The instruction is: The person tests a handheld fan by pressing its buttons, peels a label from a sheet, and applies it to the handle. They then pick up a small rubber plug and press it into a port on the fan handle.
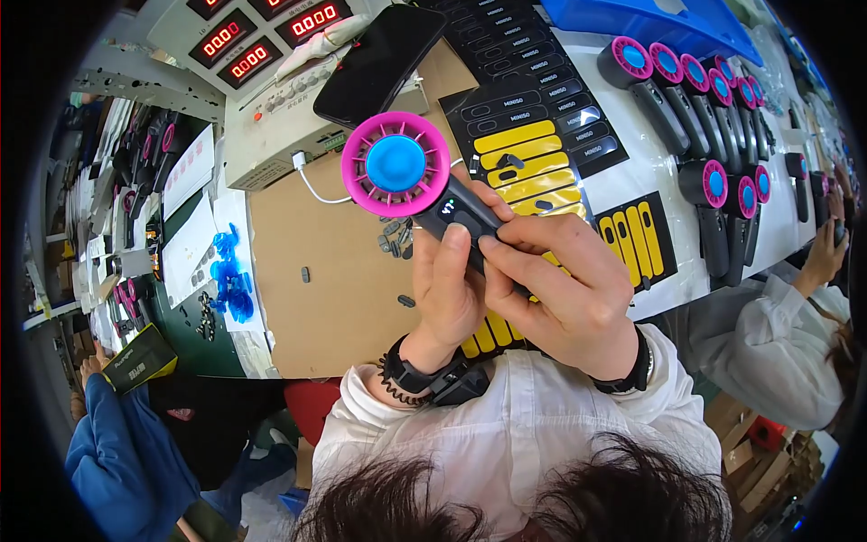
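Observation:
A handheld fan (396, 163) with a magenta ringed head, blue centre and dark grey handle is held up over the work table. My left hand (449, 294) is closed around the handle, its thumb lying on the front just below a small lit display. Against the lower part of the same handle, my right hand (571, 294) pinches with thumb and forefinger. Any small part between those fingertips is hidden. Beneath and beside the hands lie small dark oval pieces (393, 239) and a sheet of yellow strips (533, 167).
Finished-looking fans (695, 108) stand in rows at the right, near a blue bin (664, 27). A meter box (271, 117) with red digits, a black phone (384, 63) and a white cable (312, 185) are behind. Co-workers sit on both sides; one sleeve (777, 325) is close at right.

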Tool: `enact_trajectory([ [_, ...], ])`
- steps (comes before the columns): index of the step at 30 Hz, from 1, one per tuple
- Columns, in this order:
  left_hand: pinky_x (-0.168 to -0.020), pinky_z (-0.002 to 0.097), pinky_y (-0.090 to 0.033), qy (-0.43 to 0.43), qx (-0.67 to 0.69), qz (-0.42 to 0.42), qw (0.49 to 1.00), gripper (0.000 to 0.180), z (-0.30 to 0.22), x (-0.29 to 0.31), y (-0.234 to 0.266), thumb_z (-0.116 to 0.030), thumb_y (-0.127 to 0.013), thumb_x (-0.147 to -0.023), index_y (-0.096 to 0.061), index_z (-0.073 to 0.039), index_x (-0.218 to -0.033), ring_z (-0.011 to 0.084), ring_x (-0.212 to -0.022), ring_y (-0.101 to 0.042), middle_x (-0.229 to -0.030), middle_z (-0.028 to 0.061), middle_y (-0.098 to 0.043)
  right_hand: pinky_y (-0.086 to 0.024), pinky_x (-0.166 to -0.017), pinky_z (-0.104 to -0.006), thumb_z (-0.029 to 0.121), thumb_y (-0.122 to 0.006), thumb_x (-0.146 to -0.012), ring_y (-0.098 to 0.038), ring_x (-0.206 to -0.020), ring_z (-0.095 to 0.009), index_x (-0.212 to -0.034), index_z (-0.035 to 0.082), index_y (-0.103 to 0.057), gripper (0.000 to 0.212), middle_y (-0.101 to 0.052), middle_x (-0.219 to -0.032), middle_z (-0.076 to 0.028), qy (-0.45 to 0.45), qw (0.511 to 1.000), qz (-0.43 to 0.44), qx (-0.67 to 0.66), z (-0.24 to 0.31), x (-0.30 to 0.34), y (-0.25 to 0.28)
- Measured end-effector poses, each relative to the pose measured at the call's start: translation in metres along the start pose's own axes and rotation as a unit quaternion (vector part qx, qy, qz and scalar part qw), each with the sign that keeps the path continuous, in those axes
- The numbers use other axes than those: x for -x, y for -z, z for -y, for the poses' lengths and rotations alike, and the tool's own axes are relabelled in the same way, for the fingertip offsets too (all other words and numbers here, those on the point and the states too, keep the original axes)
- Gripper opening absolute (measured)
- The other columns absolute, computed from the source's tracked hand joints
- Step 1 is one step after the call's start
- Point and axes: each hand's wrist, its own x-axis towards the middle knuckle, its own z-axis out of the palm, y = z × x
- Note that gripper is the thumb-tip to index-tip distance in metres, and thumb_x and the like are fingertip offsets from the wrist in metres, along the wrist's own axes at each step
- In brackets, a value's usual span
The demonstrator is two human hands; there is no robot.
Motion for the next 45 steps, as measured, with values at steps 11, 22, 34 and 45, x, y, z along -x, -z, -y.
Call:
enact_trajectory([
  [11, -0.083, 0.0328, -0.045, 0.03, 0.015, -0.012, 0.999, 0.047, 0.002, -0.001, 0.008, -0.018, -0.045, -0.087, -0.027, -0.001, -0.128, 0.0182, -0.095, -0.05, -0.107, 0.0112, -0.046, -0.047, -0.05, -0.0254, -0.003, -0.072, -0.06, -0.057, -0.062, -0.018, -0.089, 0.002, -0.066, 0.03, -0.057, -0.08, -0.008, -0.042, 0.999, 0.029, 0.004, 0.004, 0.004, 0.007],
  [22, -0.083, 0.0344, -0.047, 0.029, 0.002, 0.0, 1.0, 0.055, -0.027, -0.001, -0.004, -0.013, -0.055, -0.082, -0.026, 0.0, -0.128, 0.0184, -0.096, -0.052, -0.108, 0.0107, -0.047, -0.046, -0.047, -0.0261, -0.002, -0.072, -0.059, -0.055, -0.056, -0.017, -0.091, 0.002, -0.066, 0.032, -0.054, -0.072, -0.005, -0.003, 0.997, 0.072, 0.029, 0.021, -0.007, 0.022],
  [34, -0.082, 0.033, -0.049, 0.047, 0.081, -0.026, 0.995, 0.055, -0.074, 0.006, -0.038, -0.009, -0.053, -0.08, -0.028, 0.001, -0.128, 0.0192, -0.092, -0.054, -0.105, 0.0111, -0.049, -0.046, -0.045, -0.0267, 0.001, -0.073, -0.058, -0.055, -0.053, -0.017, -0.082, 0.001, -0.064, 0.025, -0.053, -0.068, -0.005, 0.043, 0.996, 0.061, 0.053, 0.058, -0.041, 0.031],
  [45, -0.074, 0.0304, -0.048, 0.049, 0.067, -0.015, 0.996, 0.053, -0.081, 0.006, -0.043, -0.01, -0.054, -0.08, -0.032, 0.0, -0.127, 0.0179, -0.084, -0.053, -0.101, 0.0097, -0.049, -0.045, -0.044, -0.0257, 0.005, -0.073, -0.059, -0.054, -0.051, -0.015, -0.079, 0.001, -0.063, 0.023, -0.053, -0.068, -0.004, 0.063, 0.992, 0.071, 0.078, 0.07, -0.042, 0.031],
])
